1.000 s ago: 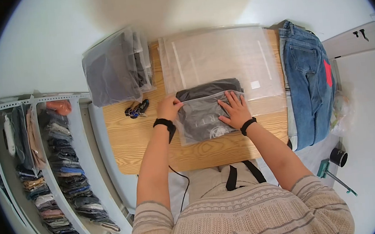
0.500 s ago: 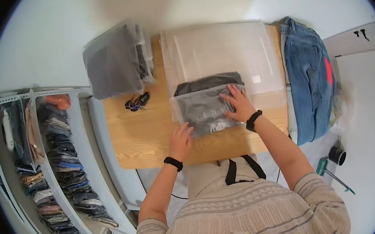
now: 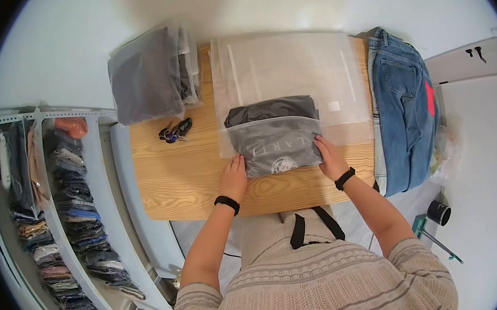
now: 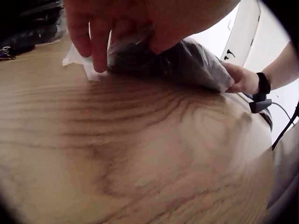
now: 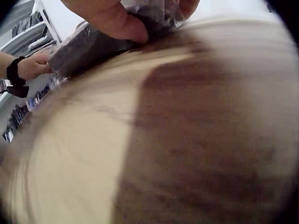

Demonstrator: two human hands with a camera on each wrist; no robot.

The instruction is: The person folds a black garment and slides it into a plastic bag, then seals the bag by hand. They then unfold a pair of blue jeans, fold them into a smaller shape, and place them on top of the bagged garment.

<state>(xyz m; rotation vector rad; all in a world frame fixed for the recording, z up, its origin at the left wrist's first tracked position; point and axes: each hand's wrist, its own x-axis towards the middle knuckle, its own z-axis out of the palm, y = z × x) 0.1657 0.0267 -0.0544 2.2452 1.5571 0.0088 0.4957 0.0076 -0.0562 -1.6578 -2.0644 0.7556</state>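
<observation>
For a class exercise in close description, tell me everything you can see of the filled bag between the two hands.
The bag looks like wrinkled, see-through plastic around dark folded cloth. White lettering and a white round mark show on its front; a pale strip crosses it. It lies partly over flat clear bags on the wooden table. The left hand and right hand grip its near sides.

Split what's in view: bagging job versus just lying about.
Job, likely:
- dark folded garment, printed translucent plastic bag
- flat clear plastic bags
- stack of bagged dark garments

Lying about, likely:
- bunch of keys with black fob
- green-headed tool with long handle
- blue red-patched denim jeans, role unclear
</observation>
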